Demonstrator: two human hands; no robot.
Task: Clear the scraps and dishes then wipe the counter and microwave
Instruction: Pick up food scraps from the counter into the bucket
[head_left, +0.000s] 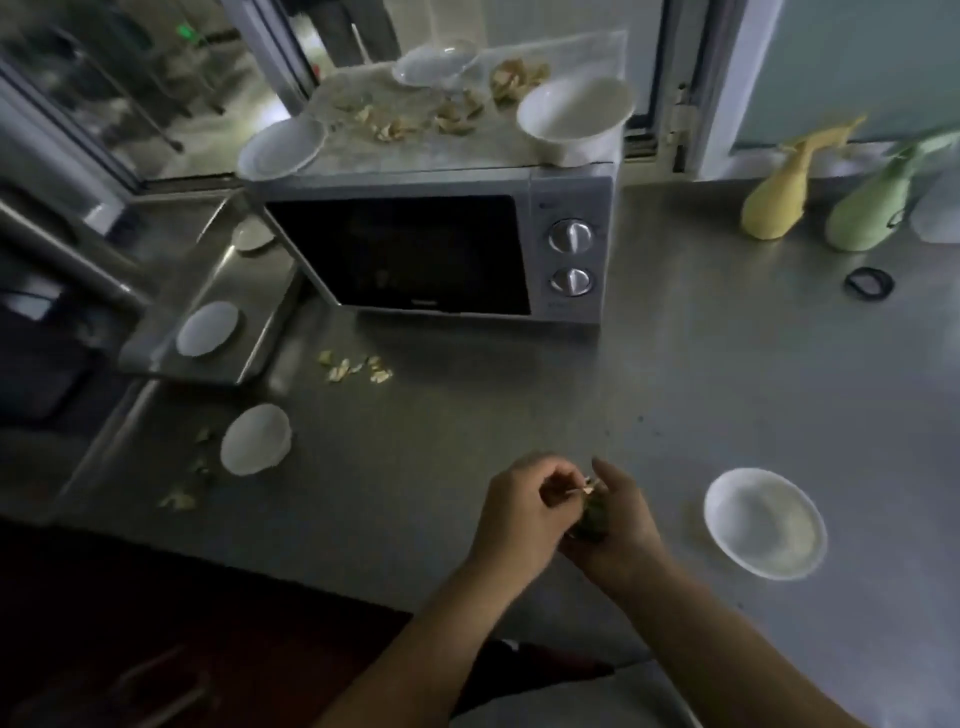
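The left hand (524, 512) pinches a pale scrap (588, 487) and feeds it into the right hand (621, 514), which cups a dark clump of gathered scraps (592, 525) above the bench (519, 415). Scrap collecting seems under way; next comes the scatter (358, 366) before the microwave (441, 249), whose long axis runs left to right, door facing the person, top still littered.

Dim steel-surfaced kitchen, pale-framed window (691, 88) at the back, glass partition (130, 88) left, dark floor (104, 649) below.
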